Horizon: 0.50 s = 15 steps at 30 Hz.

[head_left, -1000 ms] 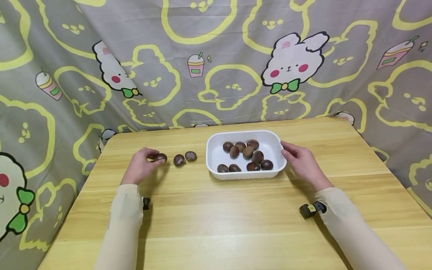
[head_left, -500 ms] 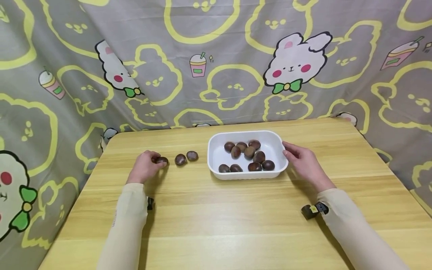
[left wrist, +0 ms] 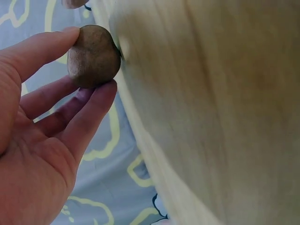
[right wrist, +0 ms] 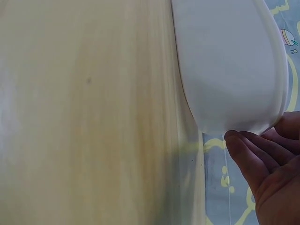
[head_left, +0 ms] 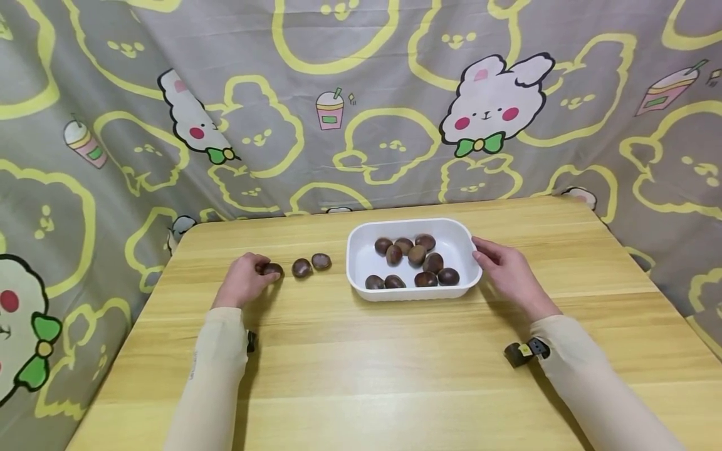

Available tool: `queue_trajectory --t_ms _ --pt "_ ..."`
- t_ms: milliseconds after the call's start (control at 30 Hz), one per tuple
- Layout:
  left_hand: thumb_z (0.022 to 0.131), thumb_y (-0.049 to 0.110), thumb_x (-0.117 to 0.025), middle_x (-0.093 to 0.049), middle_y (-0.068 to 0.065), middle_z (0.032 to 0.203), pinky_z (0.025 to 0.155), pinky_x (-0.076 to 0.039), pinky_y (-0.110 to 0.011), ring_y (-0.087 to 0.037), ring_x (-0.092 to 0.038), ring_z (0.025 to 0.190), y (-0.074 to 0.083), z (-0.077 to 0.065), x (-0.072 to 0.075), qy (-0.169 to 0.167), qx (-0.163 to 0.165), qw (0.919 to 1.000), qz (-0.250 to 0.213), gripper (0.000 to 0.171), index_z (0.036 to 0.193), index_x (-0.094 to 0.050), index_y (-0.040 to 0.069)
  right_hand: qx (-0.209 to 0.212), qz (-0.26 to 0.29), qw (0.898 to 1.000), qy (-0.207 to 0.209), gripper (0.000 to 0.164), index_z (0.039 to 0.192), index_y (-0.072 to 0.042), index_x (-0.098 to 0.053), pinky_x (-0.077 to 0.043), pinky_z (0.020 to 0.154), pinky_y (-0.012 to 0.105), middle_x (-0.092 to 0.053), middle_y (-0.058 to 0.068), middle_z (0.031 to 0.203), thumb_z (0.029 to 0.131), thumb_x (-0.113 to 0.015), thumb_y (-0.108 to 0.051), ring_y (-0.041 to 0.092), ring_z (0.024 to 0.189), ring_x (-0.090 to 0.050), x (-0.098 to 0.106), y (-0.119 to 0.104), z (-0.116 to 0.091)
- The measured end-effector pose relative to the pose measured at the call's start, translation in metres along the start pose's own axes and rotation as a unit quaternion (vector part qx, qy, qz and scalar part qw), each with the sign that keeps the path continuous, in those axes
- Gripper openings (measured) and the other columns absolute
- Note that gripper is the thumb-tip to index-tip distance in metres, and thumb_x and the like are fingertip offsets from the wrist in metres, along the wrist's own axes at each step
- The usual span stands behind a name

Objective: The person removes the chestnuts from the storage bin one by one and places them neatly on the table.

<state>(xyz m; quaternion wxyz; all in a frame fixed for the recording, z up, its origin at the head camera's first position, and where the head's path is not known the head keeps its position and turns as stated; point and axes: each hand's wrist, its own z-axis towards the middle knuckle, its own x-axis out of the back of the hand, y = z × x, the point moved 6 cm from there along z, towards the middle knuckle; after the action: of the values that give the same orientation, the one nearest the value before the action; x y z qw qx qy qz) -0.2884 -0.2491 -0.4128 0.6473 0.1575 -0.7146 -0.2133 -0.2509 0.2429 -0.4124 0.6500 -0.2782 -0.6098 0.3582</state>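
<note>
My left hand (head_left: 242,280) pinches a brown chestnut (head_left: 273,270) between thumb and fingers, low over the left part of the table. Up close in the left wrist view, the thumb touches one side of this chestnut (left wrist: 95,57), with fingertips below it. Two more chestnuts, a rounder one (head_left: 301,268) and one with a pale patch (head_left: 321,261), lie in a row to its right. A white plastic tray (head_left: 361,292) holds several chestnuts. My right hand (head_left: 510,275) holds the tray's right end, thumb and fingertips at its wall and rim.
The wood-grain table (head_left: 361,376) ends at the back against a grey curtain (head_left: 389,81) with cartoon prints. A black wrist strap device (head_left: 524,352) sits at the right cuff.
My left hand has moved slightly right and nearer to me with its chestnut, which sits closer to the table and to the row. The right hand stays at the tray.
</note>
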Motion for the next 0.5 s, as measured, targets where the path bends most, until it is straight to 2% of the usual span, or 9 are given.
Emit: queue_trajectory --t_ms 233,500 --pt "0.090 0.017 -0.072 -0.056 -0.025 0.114 0.092 -0.046 -0.054 -0.041 -0.056 0.104 0.0024 0.0011 -0.0015 0.014 -0.020 0.9997 0.001 0.047 0.125 -0.058 -0.011 0.006 -0.003 1.000 0.007 0.047 0.142 0.003 -0.046 -0.041 0.101 0.051 -0.050 0.024 0.138 0.105 -0.050 -0.024 0.040 0.125 -0.049 0.0022 -0.0007 0.0000" --pt "0.091 0.015 -0.070 -0.054 -0.025 0.117 0.090 -0.047 -0.053 -0.040 -0.056 0.105 0.0040 -0.0031 -0.0023 0.003 -0.033 0.9994 0.007 0.048 0.128 -0.055 -0.012 0.006 0.001 1.000 0.007 0.045 0.142 0.004 -0.047 -0.042 0.101 0.050 -0.051 0.024 0.137 0.104 -0.051 -0.021 0.039 0.125 -0.050 -0.0007 0.0016 -0.0001"
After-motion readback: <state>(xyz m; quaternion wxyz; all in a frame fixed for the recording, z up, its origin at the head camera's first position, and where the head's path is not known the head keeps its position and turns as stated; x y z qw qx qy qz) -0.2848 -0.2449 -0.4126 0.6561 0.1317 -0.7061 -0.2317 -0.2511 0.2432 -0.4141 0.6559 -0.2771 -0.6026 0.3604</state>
